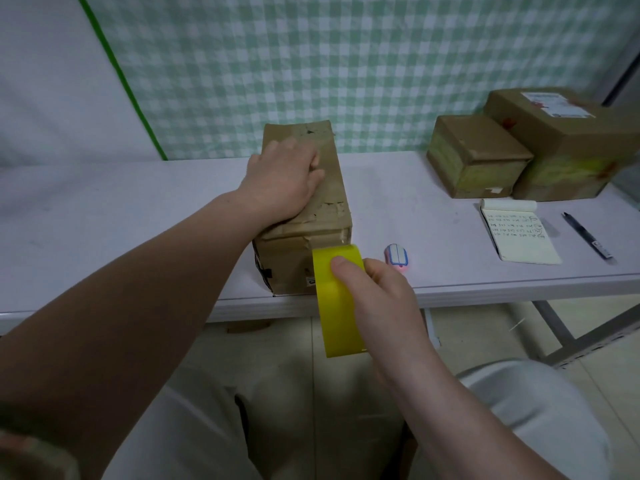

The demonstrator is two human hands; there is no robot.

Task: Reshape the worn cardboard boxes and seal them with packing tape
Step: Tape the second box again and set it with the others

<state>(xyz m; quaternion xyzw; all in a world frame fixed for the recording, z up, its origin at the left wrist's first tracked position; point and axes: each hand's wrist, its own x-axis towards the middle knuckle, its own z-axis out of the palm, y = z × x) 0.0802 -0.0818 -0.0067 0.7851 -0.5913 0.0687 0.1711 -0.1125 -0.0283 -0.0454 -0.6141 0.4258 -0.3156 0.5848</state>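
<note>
A makeshift packing room. Beyond the left hand [280, 181] hangs a green-checked cloth [346, 64]. Right of the right hand [377, 299], taped boxes [478, 154], notepad [519, 237] and pen [587, 235] share a table [104, 209].

My left hand [280, 181] and right hand [377, 299] run into bare forearms [156, 289]; below the table [138, 216] edge I wear pale cream trousers [207, 427].

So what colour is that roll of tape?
Yellow. The tape roll, held in the right hand, shows best in the head view.
</note>
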